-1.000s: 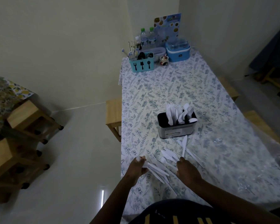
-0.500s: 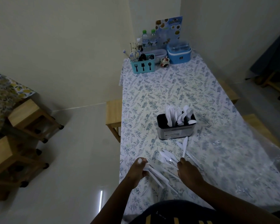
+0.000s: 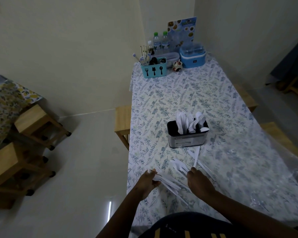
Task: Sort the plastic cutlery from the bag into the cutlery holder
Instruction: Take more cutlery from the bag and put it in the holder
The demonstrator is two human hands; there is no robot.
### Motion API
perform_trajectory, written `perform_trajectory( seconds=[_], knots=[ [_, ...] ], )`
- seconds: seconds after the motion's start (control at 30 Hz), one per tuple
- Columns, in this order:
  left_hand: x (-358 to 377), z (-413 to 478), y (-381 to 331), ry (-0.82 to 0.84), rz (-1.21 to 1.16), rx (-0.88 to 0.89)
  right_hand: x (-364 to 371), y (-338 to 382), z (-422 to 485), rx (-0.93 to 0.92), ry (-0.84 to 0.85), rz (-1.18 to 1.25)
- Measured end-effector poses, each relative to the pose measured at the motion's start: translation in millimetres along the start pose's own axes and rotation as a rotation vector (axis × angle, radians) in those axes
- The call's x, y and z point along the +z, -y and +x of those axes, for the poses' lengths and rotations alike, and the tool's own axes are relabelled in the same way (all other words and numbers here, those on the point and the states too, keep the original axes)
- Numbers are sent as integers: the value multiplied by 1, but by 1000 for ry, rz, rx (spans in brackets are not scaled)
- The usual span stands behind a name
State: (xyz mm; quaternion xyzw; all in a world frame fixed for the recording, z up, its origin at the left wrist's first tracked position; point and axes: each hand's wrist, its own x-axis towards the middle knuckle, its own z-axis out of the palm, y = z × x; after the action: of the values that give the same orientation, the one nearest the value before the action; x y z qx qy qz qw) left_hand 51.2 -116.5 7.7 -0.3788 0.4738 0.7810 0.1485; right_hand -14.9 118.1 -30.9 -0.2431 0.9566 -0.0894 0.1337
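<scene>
A dark cutlery holder [image 3: 187,140] stands mid-table with white plastic knives, forks and spoons upright in its compartments. Loose white plastic cutlery [image 3: 179,166] lies scattered on the floral tablecloth just in front of it. My left hand [image 3: 149,182] grips a bundle of several white pieces [image 3: 167,182] near the table's left edge. My right hand [image 3: 199,181] rests on the loose pile with its fingers curled over the pieces; what it holds is hidden. A clear plastic bag [image 3: 272,165] lies flat on the right.
At the far end stand a teal cutlery caddy [image 3: 153,70], water bottles [image 3: 161,42], a blue container [image 3: 192,57], a small figurine [image 3: 177,67] and a menu card [image 3: 181,32]. Wooden stools [image 3: 122,121] flank the table; more stools [image 3: 40,124] stand at left.
Both hands have stayed at the loose pile, shifting slightly toward me. The left hand keeps its bundle. The holder has not moved.
</scene>
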Motion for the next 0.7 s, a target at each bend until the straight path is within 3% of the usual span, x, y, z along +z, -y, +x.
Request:
perform_trajectory(
  seconds=[0.07, 0.23, 0.47, 0.7],
  knots=[
    [1, -1, -1, -5, 32, 16, -10, 6, -1, 3, 12, 260],
    [7, -4, -2, 3, 97, 50, -34, 17, -7, 80, 256, 808],
    [15, -6, -6, 89, 158, 90, -44, 21, -12, 118, 331, 963],
    [10, -4, -8, 14, 96, 111, -41, 27, -8, 150, 299, 942]
  ],
)
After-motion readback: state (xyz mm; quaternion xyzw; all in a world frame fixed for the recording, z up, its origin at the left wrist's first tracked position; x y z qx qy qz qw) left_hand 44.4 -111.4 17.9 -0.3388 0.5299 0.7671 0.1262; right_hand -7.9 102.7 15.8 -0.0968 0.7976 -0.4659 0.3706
